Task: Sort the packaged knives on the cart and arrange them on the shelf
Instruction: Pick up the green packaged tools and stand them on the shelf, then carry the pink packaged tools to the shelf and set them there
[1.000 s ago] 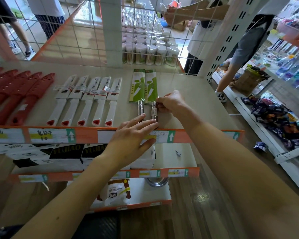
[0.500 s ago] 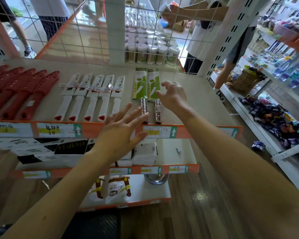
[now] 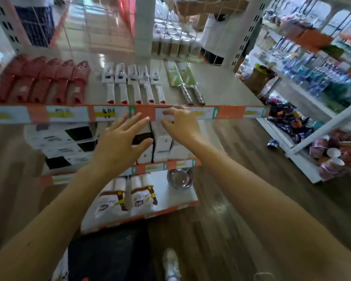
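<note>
Shoe: a white shoe on the wooden floor at the bottom edge, blurred.
Bottom shelf: white bags with brown print stand side by side, and a metal bowl sits just to their right.
Left hand: the left hand is palm down in front of the middle shelf, with fingers straight and spread apart, holding nothing.
Right hand: the right hand is just beside it and slightly farther out. Its fingers are loosely bent and apart, and it holds nothing. The tips are at the price strip, but I cannot tell whether they touch it.
Middle shelf: white and black boxes lie flat, partly hidden by both hands.
Price strip: an orange price strip with white labels runs along the front edge of the top shelf.
Green-packaged knives: two green-packaged knives lie side by side on the top shelf, metal handles toward the strip, apart from both hands.
White-handled knives: five white-handled knives lie in a row to the left of the green pair.
Red-sheathed knives: five red-sheathed knives lie in a row at the far left.
Behind: a wire mesh panel, blurred.
</note>
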{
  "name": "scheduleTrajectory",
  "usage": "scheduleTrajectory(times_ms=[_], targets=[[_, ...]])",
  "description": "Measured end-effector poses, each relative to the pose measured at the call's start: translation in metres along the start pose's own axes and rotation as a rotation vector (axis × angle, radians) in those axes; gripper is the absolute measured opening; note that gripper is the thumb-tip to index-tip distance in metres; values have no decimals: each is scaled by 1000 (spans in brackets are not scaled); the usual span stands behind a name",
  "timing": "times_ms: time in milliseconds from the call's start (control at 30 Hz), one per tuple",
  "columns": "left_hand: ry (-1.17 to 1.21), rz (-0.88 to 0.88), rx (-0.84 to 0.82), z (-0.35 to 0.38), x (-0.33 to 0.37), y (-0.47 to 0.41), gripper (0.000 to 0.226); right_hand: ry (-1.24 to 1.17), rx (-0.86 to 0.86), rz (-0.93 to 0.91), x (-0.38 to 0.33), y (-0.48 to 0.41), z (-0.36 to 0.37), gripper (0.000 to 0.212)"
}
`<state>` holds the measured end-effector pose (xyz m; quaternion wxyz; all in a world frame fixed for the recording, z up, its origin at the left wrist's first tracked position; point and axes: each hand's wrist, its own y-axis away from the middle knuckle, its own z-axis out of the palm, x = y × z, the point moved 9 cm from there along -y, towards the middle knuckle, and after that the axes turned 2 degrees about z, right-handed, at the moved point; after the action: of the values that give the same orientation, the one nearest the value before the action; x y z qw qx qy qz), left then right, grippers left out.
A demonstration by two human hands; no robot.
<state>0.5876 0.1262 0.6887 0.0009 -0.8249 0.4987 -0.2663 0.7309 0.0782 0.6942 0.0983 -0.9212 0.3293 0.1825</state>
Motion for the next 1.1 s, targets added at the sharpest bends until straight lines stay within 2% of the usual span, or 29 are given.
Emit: scheduleTrajectory(times_ms=[133,333,533,767,933,1100], targets=[[28,-26,-38,-7,-18,45,57,18,-112,40,-17,54,42,37],[48,-139,-232,11,-47,118,59,21,-212,95,-29,127,87,32],[89,-227,-200,15,-74,186,57,53,-304,32,-45,177,127,33],[40,-433,-261,41,-107,285,58,101,-495,-41,-61,239,208,35],[174,-663,-291,61,-129,373,53,128,-643,-32,-65,303,273,29],[125,-835,-375,94,-168,444,57,163,-771,-14,-69,351,339,33]])
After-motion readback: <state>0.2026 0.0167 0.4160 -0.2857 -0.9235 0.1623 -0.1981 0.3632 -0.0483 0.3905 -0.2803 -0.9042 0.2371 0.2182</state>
